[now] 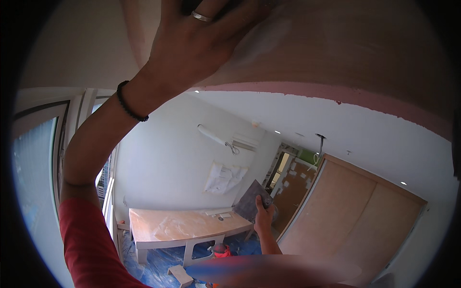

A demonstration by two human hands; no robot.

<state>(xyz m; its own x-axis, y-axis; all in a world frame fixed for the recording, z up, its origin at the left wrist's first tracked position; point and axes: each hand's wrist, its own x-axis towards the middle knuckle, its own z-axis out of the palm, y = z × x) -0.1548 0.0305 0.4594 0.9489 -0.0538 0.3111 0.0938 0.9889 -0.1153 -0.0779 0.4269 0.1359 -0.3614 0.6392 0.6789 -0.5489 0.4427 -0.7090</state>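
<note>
My left arm, in a red sleeve, reaches up to the top edge. My left hand (192, 43), with a ring and a dark bracelet on it, is against a brownish, smeared overhead surface (326, 48). Its fingers are bent and partly cut off by the frame, so what they grip cannot be made out. Lower down, my right hand (264, 218) holds a dark grey flat square board (251, 200), tilted, with the thumb on its face. A blurred shape covers part of my right forearm.
A pinkish rough edge (336, 94) borders the overhead surface. Below stands a wooden-topped table (168, 223) on blue sheeting (163, 266), with a small stool (180, 276) and a person in red (222, 250) nearby. Tall wooden panels (345, 206) stand right, a window (36, 168) left.
</note>
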